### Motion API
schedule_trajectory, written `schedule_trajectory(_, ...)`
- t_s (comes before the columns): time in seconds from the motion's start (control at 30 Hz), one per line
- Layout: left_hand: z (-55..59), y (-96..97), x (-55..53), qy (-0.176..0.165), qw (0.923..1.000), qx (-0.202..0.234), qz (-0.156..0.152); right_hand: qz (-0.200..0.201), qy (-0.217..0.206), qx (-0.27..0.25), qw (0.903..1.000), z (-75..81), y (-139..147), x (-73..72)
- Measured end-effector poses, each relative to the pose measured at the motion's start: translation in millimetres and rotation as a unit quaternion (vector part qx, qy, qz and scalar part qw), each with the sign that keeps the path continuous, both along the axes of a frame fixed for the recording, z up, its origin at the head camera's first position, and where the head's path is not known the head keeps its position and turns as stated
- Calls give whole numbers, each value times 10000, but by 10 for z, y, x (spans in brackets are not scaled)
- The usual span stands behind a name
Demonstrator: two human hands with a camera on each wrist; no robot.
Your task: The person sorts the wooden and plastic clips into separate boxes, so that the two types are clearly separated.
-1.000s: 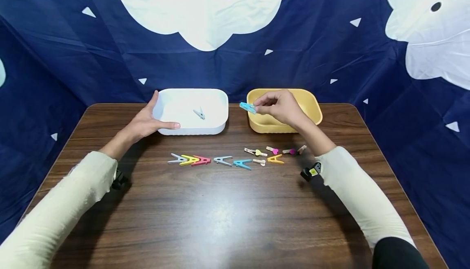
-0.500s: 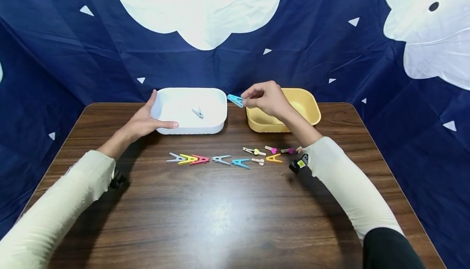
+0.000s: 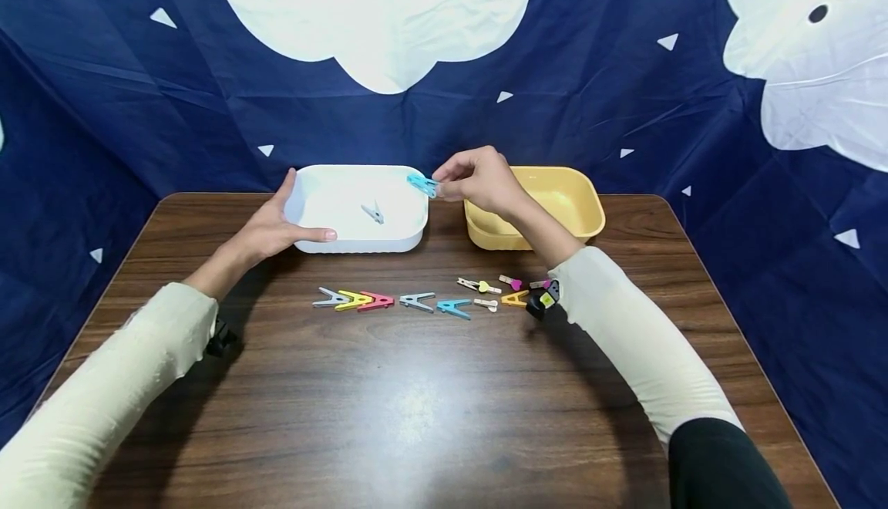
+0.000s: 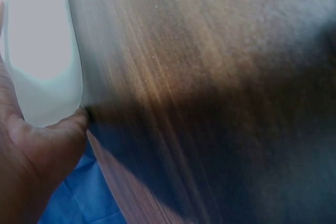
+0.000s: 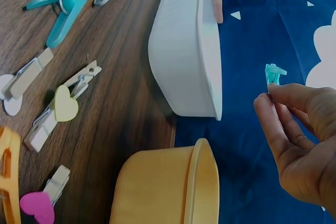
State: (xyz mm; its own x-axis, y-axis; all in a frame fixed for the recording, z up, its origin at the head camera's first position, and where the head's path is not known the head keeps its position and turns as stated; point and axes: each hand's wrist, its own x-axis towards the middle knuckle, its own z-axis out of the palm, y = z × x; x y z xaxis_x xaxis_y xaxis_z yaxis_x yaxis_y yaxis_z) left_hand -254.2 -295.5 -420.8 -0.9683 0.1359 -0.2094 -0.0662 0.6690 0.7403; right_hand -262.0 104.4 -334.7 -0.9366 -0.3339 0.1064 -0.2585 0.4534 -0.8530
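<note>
- Here, I had the right hand (image 3: 480, 179) pinching a blue clothespin (image 3: 422, 184) near the white tub (image 3: 357, 247).
- I had the left hand (image 3: 267, 227) spread against its left end.

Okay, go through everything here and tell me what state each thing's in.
White tub, upright, one pale clip lying inside.
Yellow tub, upright, partly hidden in the head view.
Left hand, spread against the white tub's left end.
Right hand, pinching the held blue clip.
Held blue clip, off the table.
Other plastic clips, lying on the table.
Wooden clips, lying on the table.
</note>
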Motion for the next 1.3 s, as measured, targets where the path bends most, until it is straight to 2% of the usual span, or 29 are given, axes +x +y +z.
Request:
schedule_trajectory(0.3, 21, 5, 31, 7, 10000, 2, 18, -21, -176, -104, 9998, 33, -178, -34)
schedule_trajectory(0.77, 14, 7, 28, -4, 10000, -39, -9, -314, -78, 274, 9991, -32, -447, -179)
schedule_trajectory(1.1, 31, 4, 17, -67, 10000, -71, 6, -439, -642, -71, 9970, -60, -647, -267)
schedule_trajectory(1.3, 16, 4, 1, -133, 9998, -148, 42, -572, -707, -3, 9959, -60, -767, -305)
